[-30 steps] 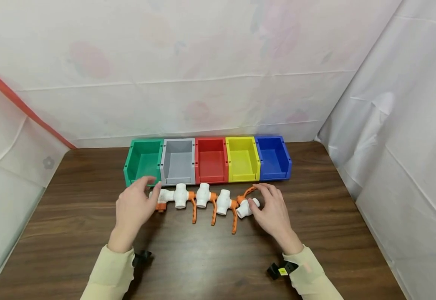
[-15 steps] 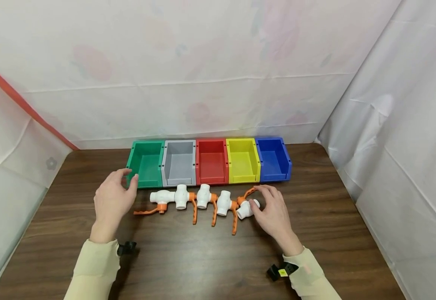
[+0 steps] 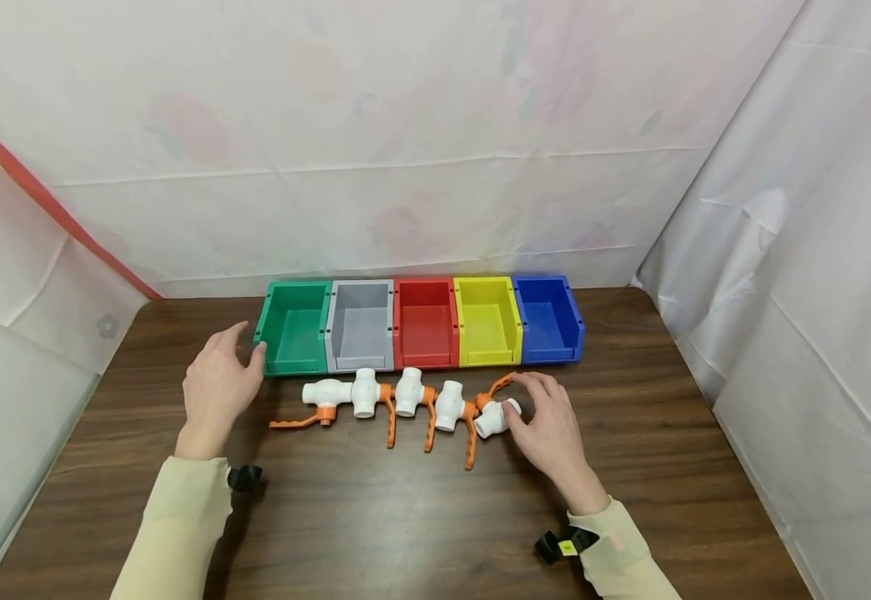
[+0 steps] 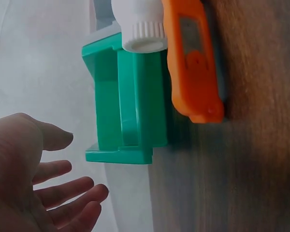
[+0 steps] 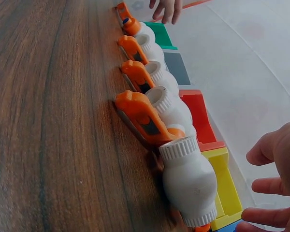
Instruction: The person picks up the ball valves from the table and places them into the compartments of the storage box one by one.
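Several white ball valves with orange lever handles lie in a row on the table. My left hand (image 3: 217, 383), fingers loosely spread and holding nothing, is beside the green bin's left front corner. To its right lies the leftmost valve (image 3: 327, 392), its lever (image 3: 294, 423) pointing left. At the row's other end my right hand (image 3: 551, 425) overlaps the rightmost valve (image 3: 491, 419) in the head view. The right wrist view shows those fingers (image 5: 268, 217) relaxed and apart from that valve's white body (image 5: 189, 181). Three valves between them have levers pointing toward me.
Behind the valves stand joined bins: green (image 3: 296, 367), grey (image 3: 360, 363), red (image 3: 426, 360), yellow (image 3: 489, 357) and blue (image 3: 553, 353). A white curtain (image 3: 405, 217) hangs behind them and along both sides of the wooden table (image 3: 405, 525).
My left hand has moved left off the leftmost valve, uncovering its orange lever, and now is beside the green bin. The right hand stays nearly where it was.
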Demonstrator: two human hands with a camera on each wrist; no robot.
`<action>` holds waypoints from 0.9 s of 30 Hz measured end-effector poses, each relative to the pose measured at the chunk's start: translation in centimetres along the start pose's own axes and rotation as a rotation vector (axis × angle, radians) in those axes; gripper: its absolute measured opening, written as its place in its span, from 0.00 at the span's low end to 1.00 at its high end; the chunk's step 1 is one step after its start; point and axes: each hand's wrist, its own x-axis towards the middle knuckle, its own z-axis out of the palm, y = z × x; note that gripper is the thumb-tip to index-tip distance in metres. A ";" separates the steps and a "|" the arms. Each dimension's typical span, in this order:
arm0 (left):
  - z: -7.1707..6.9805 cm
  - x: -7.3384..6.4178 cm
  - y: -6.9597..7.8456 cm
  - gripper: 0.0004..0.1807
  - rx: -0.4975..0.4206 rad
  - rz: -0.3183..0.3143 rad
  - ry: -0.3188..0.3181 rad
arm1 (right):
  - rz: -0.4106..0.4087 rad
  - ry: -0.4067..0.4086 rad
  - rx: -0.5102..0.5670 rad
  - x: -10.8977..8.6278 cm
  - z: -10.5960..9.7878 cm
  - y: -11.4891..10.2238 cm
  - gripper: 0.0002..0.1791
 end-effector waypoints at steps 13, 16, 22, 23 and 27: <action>0.8 1.1 -0.5 0.23 -0.006 0.031 -0.048 | 0.019 -0.030 -0.014 0.1 0.4 -0.2 0.24; 1.0 1.4 -0.8 0.22 0.000 0.039 -0.037 | 0.020 -0.049 -0.020 0.0 0.6 -0.3 0.24; 1.0 1.9 -0.9 0.26 0.003 0.044 -0.055 | 0.001 -0.095 -0.034 -0.1 1.1 -0.6 0.26; 1.0 2.0 -0.9 0.26 0.007 0.042 -0.062 | -0.001 -0.102 -0.036 -0.1 1.2 -0.7 0.26; 0.8 2.3 -0.7 0.30 0.034 0.002 -0.103 | -0.011 -0.134 -0.047 -0.3 1.6 -0.8 0.27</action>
